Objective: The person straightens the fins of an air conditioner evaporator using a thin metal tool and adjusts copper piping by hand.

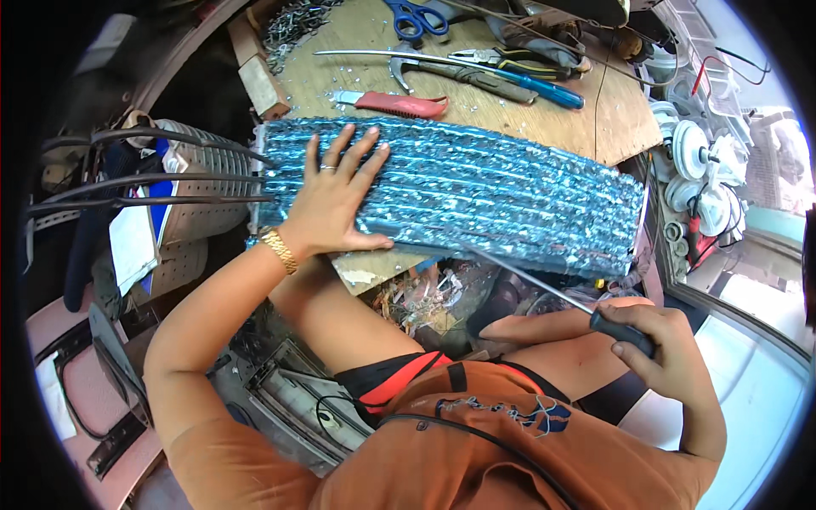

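A long block of ragged, shiny blue metal fins (501, 191), which looks like a heat-exchanger coil, lies across the wooden board. Several dark tubes (178, 183) stick out past its left end. My left hand (336, 195) rests flat on the fins near that end, fingers spread. In my right hand (659, 336) is a long screwdriver (544, 287), gripped by its dark handle. Its shaft slants up and left, and the tip is at the block's near edge; whether it touches cannot be made out.
Beyond the block, the wooden board (340, 72) carries a red utility knife (399, 104), a hammer (476, 76), pliers (510, 61), a blue-handled screwdriver (548, 91), blue scissors (415, 19) and metal scraps (297, 30). White plastic parts (693, 149) stand at the right. Debris (425, 297) lies below.
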### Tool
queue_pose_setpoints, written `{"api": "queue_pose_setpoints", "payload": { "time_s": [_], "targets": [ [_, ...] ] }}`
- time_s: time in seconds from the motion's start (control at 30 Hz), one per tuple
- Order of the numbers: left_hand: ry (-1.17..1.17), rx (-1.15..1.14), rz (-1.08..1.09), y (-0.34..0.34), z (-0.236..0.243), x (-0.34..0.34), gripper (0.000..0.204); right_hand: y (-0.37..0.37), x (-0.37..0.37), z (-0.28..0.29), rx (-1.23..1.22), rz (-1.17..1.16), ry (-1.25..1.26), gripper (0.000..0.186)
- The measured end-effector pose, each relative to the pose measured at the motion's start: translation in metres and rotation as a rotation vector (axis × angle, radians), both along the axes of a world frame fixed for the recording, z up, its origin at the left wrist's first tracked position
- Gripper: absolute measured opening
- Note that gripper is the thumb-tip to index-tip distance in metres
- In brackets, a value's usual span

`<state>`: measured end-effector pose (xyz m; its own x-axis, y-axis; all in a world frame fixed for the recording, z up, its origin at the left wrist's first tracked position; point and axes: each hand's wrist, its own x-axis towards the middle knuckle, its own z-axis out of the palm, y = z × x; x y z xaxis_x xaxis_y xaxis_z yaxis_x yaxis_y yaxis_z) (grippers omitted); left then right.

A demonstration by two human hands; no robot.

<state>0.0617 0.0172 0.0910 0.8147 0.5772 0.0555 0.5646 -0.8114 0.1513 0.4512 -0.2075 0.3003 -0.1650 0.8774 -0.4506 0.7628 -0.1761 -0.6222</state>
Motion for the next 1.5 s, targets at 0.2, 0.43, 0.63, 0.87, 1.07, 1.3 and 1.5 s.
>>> {"api": "queue_pose_setpoints", "payload": {
  "time_s": [0.2, 0.43, 0.63, 0.87, 1.07, 1.3, 1.5],
  "targets": [
    [0.014, -0.006, 0.05, -0.014, -0.005, -0.007, 0.137, -0.024, -0.009, 0.001, -0.058, -0.096, 0.018, 0.045],
    [0.067, -0.026, -0.067, 0.006, 0.005, -0.017, 0.125, -0.02, -0.004, 0.014, -0.088, -0.12, 0.071, 0.043],
    [-0.016, -0.029, -0.074, 0.006, -0.003, -0.018, 0.124, -0.006, -0.02, -0.018, 0.056, -0.033, 0.15, 0.042],
    [0.008, -0.052, -0.059, 0.007, -0.001, -0.014, 0.125, 0.013, -0.015, -0.037, 0.067, 0.05, 0.112, 0.04],
    [0.019, -0.048, -0.051, 0.007, -0.003, -0.012, 0.124, 0.036, -0.017, -0.037, 0.007, -0.03, 0.196, 0.038],
    [0.031, -0.059, -0.057, 0.006, -0.005, -0.011, 0.123, 0.072, -0.031, -0.019, -0.155, 0.092, -0.001, 0.04],
    [0.006, -0.071, -0.053, 0.008, -0.005, -0.014, 0.121, 0.06, -0.019, -0.041, 0.021, 0.193, 0.055, 0.043]
  ]
}}
